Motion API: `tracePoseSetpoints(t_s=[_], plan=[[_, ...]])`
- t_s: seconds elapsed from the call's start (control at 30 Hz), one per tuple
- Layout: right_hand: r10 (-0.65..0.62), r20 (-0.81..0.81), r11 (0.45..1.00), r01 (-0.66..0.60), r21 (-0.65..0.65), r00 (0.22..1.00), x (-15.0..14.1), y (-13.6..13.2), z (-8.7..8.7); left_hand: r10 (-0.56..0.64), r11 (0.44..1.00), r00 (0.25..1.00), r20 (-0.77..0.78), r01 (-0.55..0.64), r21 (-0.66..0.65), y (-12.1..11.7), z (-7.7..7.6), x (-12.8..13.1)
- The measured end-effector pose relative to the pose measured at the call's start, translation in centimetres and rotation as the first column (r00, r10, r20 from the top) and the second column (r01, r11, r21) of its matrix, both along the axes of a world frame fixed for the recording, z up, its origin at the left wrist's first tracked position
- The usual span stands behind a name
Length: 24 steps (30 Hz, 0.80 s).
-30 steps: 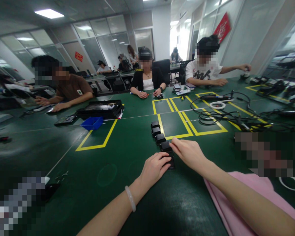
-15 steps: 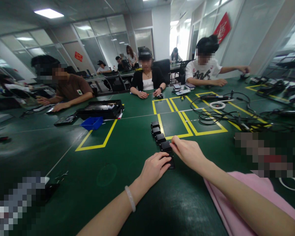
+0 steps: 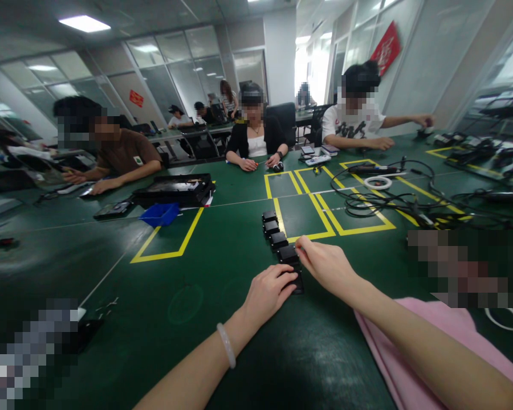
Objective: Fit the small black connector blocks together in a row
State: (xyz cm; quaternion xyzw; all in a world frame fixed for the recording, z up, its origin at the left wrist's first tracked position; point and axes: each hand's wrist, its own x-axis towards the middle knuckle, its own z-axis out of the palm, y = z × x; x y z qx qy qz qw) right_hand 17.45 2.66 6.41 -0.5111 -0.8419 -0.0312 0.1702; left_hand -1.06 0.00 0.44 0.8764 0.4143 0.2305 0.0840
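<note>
As the left hand [image 3: 270, 286] covers a flat black piece [image 3: 299, 285], the right hand [image 3: 327, 263] touches a boxy black block [image 3: 287, 253], grips unclear. Aligning seems underway; steadiness next.

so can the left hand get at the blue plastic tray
Probably, with a stretch: only green tabletop and yellow tape show between the left hand and tray, though its fingers rest on a black rectangular piece.

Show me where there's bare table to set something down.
Bare: the green tabletop between your left hand and the blue tray; also between the white bracelet and pink cloth. Crowded: the far right, with tangled black cables, and around the black blocks.
</note>
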Motion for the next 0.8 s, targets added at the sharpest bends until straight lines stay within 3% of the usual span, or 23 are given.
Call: tracePoseSetpoints(t_s=[0.8], plan=[[0.01, -0.024, 1.0, -0.01, -0.011, 1.0, -0.09, -0.06, -0.1, 0.004, 1.0, 1.0, 0.0, -0.004, 0.007, 0.07, -0.28, -0.01]])
